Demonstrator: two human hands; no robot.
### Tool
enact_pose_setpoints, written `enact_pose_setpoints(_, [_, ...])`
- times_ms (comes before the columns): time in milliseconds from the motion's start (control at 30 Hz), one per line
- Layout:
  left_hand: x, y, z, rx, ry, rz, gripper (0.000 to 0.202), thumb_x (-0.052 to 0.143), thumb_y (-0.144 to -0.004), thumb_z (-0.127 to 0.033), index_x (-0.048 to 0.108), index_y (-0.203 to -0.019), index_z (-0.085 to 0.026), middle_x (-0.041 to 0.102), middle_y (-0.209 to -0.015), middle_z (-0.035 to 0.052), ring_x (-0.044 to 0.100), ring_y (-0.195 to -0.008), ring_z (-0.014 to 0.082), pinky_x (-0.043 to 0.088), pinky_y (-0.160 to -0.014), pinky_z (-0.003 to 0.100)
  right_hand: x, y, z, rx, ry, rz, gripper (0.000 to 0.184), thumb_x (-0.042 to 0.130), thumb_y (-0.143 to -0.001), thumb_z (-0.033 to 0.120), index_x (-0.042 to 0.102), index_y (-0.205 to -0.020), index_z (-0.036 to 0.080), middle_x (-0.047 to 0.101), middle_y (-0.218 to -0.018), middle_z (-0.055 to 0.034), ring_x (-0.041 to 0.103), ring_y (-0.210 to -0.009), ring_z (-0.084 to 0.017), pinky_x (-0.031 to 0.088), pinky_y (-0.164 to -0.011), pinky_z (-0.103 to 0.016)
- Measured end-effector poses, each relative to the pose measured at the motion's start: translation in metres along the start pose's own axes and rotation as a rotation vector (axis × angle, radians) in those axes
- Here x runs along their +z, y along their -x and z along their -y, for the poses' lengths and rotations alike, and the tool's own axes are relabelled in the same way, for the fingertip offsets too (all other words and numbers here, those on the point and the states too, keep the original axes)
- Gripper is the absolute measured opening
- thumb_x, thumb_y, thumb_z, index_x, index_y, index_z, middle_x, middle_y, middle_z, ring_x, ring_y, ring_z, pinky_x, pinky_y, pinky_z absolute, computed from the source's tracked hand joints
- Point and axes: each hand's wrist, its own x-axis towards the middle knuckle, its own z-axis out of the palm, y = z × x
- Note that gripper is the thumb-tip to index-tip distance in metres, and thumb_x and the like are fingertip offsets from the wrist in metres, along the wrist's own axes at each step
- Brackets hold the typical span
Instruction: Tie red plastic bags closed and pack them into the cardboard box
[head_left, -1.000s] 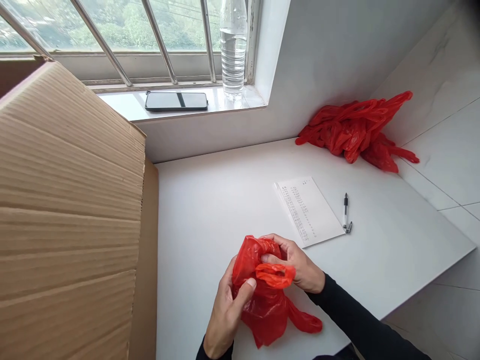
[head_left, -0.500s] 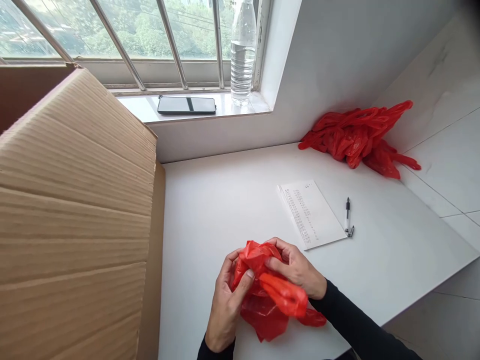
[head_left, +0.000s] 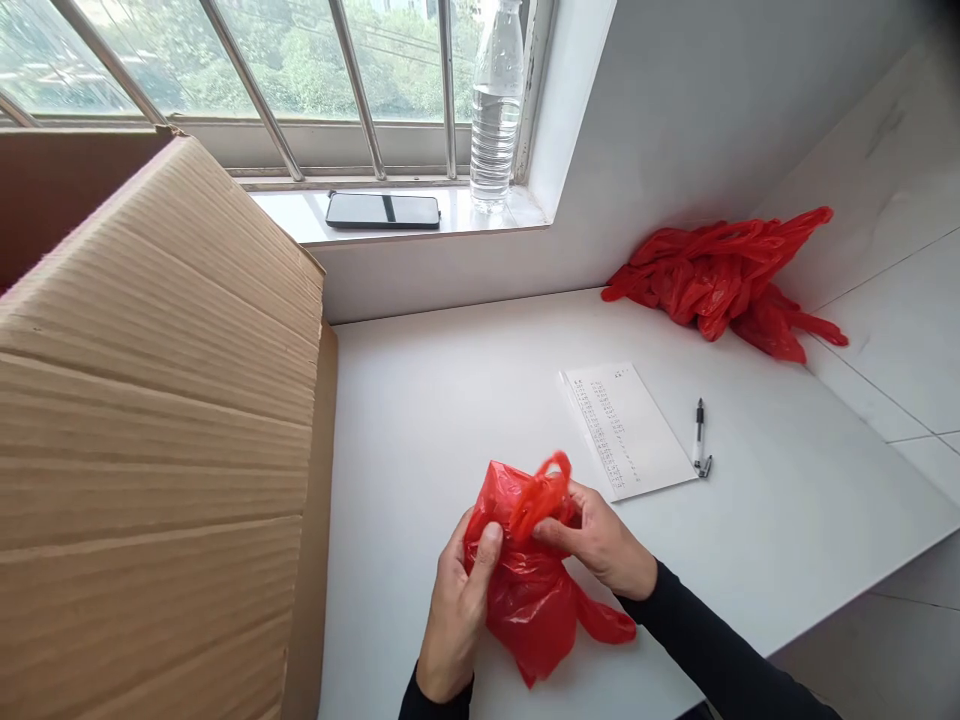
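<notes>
A crumpled red plastic bag [head_left: 529, 590] is held between both hands over the white table, near its front edge. My left hand [head_left: 461, 600] grips the bag's left side, thumb on top and fingers behind it. With thumb and fingers, my right hand [head_left: 600, 540] pinches the bag's upper right, where a loop of handle stands up. One end of the bag hangs down toward me, and another strip trails off to the right. Whether anything is inside the bag, I cannot tell.
A large cardboard box [head_left: 165, 430] stands at the left. More red bags [head_left: 712, 280] lie heaped in the far right corner. A written notepad [head_left: 630, 430] and a pen [head_left: 700, 430] rest on the table [head_left: 420, 400]. The windowsill holds a phone [head_left: 384, 211] and a water bottle [head_left: 495, 130].
The bag's handle loop, which pointed down to the right, now stands up at the top. Both hands still hold the bag, with the right hand slightly lower. The camera view has shifted slightly.
</notes>
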Motion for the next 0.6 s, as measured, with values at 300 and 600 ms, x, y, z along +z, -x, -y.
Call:
enact_pose_setpoints(300, [-0.01, -0.005, 0.008, -0.045, 0.15, -0.034, 0.045, 0.074, -0.085, -0.038, 0.063, -0.125, -0.019, 0.07, -0.115, 0.0105, 0.066, -0.103, 0.0291, 0.054, -0.087, 0.036, -0.003, -0.001, 0.003, -0.059, 0.044, 0.083, 0.037, 0.067, -0.091, 0.043, 0.059, -0.122, 0.023, 0.063, -0.112, -0.0055, 0.059, -0.103, -0.02, 0.048, -0.094, -0.036])
enact_pose_setpoints(600, [-0.007, -0.001, 0.004, -0.085, 0.347, -0.081, 0.039, 0.071, -0.086, -0.041, 0.07, -0.118, -0.019, 0.072, -0.111, 0.0101, 0.066, -0.104, 0.0301, 0.052, -0.091, 0.036, 0.005, -0.001, -0.006, -0.004, 0.011, 0.105, 0.037, 0.068, -0.092, 0.034, 0.056, -0.125, 0.023, 0.069, -0.103, -0.0058, 0.066, -0.093, -0.021, 0.051, -0.09, -0.041])
